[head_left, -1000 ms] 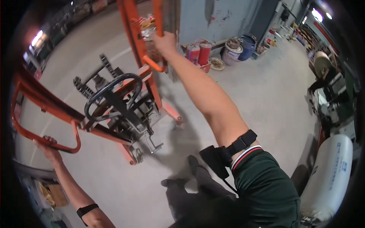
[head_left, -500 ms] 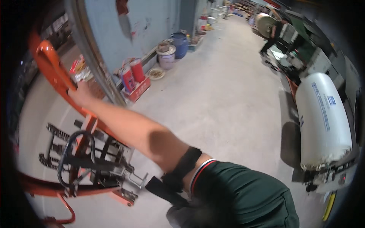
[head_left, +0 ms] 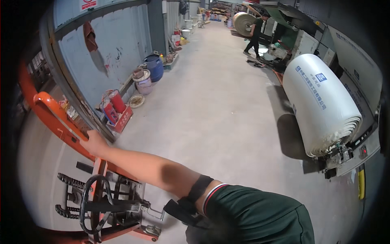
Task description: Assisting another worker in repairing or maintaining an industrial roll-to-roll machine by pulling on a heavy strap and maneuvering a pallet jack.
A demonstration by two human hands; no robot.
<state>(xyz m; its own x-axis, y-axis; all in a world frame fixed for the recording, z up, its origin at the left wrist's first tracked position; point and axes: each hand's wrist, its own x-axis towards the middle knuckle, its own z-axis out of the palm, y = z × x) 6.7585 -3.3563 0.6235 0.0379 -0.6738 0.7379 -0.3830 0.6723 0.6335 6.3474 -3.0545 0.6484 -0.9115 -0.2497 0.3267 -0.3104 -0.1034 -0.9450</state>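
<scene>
My right hand (head_left: 96,144) is closed round the orange loop-shaped handle (head_left: 57,110) of a wheeled lifting machine at the left. The arm stretches left across the picture, with a dark green short sleeve and a black band near the elbow. Its fingers are partly hidden behind the orange bar. Below the hand, the machine's orange frame (head_left: 98,171) carries black chains (head_left: 67,212) and a black tow-handle loop (head_left: 84,203). A metal crank (head_left: 156,212) juts out beside my arm. My left hand does not show.
Red fire extinguishers (head_left: 117,101) stand in a red box by the left wall, near a lidded bucket (head_left: 143,85) and a blue drum (head_left: 153,68). A large white wrapped roll (head_left: 321,101) lies at the right. Farther off, a person (head_left: 255,36) stands near a beige roll (head_left: 243,23).
The view has swung to the right and tilted up, so more of the far hall shows. My right hand keeps its grip on the orange handle.
</scene>
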